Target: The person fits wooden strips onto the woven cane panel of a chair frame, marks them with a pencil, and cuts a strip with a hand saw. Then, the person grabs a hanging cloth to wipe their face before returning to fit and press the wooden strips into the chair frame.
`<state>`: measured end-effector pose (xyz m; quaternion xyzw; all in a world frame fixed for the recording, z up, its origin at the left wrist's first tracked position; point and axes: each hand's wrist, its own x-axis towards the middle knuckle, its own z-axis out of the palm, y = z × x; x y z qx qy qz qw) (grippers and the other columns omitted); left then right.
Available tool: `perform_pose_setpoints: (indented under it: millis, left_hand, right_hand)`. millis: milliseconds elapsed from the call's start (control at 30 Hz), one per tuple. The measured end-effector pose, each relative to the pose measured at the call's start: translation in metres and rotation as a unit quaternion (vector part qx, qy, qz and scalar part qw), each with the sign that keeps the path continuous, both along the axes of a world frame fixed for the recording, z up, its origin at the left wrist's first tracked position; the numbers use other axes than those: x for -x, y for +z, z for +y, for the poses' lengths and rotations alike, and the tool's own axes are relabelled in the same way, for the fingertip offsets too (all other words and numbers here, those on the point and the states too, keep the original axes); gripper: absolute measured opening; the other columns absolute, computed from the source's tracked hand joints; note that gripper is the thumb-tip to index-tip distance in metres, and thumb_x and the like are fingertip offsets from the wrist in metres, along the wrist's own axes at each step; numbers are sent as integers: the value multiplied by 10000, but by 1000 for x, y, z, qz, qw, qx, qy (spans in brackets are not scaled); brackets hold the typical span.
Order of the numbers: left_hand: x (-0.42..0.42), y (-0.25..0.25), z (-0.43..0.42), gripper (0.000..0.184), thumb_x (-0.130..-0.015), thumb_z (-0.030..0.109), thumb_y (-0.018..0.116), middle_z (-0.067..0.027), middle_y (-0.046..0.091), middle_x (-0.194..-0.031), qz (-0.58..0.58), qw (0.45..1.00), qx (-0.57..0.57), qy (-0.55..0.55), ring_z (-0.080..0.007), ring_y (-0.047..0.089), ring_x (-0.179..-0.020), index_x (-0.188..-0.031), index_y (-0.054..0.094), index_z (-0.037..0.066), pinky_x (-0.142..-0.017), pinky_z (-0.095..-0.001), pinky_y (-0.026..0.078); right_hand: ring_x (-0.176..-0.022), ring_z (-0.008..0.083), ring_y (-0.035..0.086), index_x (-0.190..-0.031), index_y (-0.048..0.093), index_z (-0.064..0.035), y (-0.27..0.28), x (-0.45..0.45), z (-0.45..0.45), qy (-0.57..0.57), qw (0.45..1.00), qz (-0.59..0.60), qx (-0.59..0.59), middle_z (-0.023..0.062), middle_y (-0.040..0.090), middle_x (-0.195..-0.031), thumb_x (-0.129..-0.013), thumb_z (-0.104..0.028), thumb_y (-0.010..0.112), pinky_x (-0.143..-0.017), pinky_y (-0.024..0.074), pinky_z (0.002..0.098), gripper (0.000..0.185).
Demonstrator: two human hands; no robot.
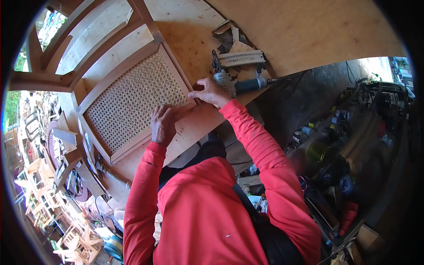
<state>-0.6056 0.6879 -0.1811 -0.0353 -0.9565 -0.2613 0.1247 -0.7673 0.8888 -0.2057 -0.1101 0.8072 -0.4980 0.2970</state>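
A wooden chair frame with a woven cane panel (134, 90) lies tilted on the plywood bench. My left hand (162, 123) bends over the panel's near wooden rail (132, 148), its fingers closed against the edge close to the right corner. Beside that corner is my right hand (211, 93), thumb stretched toward the rail and forefinger lifted apart from it; its other fingers are partly hidden. Nothing shows between that thumb and forefinger. Just beyond the right hand, a grey and teal pneumatic nail gun (240, 73) lies on its side.
Torn scraps (232, 37) sit behind the nail gun on the plywood bench (190, 132). Curved wooden chair parts (106, 48) rise at upper left. Cans and tools (318, 137) crowd the dark right side. Small wooden stools (79, 245) stand on the floor at lower left.
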Motion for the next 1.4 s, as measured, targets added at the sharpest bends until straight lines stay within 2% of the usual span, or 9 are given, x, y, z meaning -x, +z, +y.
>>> perform_pose_setpoints:
  millis: [100,367,467,700,900,1000,1100,1200,1400]
  left_hand:
    - [1,-1,1,130,-916,76,739,-93,697,-1054,5,1000,-11,-2,-342,650,-996,-1046,749,73,-900,-454,510]
    - [-15,8,23,411,-867,155,821,-145,629,-1238,2,999,32,23,-400,569,-1111,-1245,694,54,-979,-525,461]
    - [-19,2,33,385,-863,134,807,-136,621,-1284,15,998,39,49,-399,555,-1133,-1234,716,89,-1005,-535,447]
    - [-20,-10,38,396,-808,25,715,-135,649,-1299,33,994,69,73,-382,582,-1177,-1190,745,122,-1001,-518,454]
    - [-22,-16,34,456,-795,10,711,-142,641,-1290,30,995,82,55,-391,588,-1165,-1240,735,109,-995,-519,459]
    - [-21,-17,33,464,-799,15,719,-139,632,-1281,35,995,82,51,-390,588,-1163,-1249,728,125,-994,-521,463]
    - [-21,-22,33,472,-812,24,727,-135,625,-1260,42,994,82,60,-387,585,-1162,-1271,721,136,-992,-521,470]
    - [-19,-15,36,469,-826,42,740,-133,622,-1242,47,994,75,61,-385,584,-1156,-1285,719,136,-992,-522,475]
    - [-19,-18,34,477,-846,66,742,-112,619,-1223,41,994,71,67,-367,576,-1128,-1312,722,166,-994,-506,466]
  right_hand:
    - [-983,318,765,-1089,780,72,8,-6,0,-19,1000,1,-4,256,794,-1064,-819,-320,914,-900,573,418,495]
    - [-1293,369,697,-1342,685,135,-4,-9,-3,-45,998,-39,1,328,710,-1358,-819,-311,923,-1110,527,403,727]
    - [-1277,373,706,-1325,686,145,-11,-9,-5,-56,998,-26,9,331,719,-1338,-816,-307,921,-1092,536,400,720]
    - [-843,319,718,-961,700,98,3,-6,-1,-17,999,-18,20,292,729,-904,-830,-302,888,-794,550,457,462]
    - [-888,339,736,-1033,731,100,-29,-18,-6,-80,992,99,25,278,759,-955,-832,-301,887,-827,564,441,474]
    - [-1234,338,724,-1416,637,109,-1,1,-3,41,996,-44,-66,311,725,-1330,-877,-377,871,-1022,565,402,762]
    - [-1179,313,738,-1390,663,109,-17,6,0,40,997,-60,-7,281,750,-1286,-858,-346,889,-1010,567,376,735]
    - [-977,309,782,-1140,796,70,1,13,-2,32,993,-118,7,228,817,-1061,-768,-261,935,-867,595,401,517]
    - [-996,321,804,-1131,801,82,-14,7,-8,-2,999,-14,-36,255,816,-1062,-751,-270,943,-915,613,400,537]
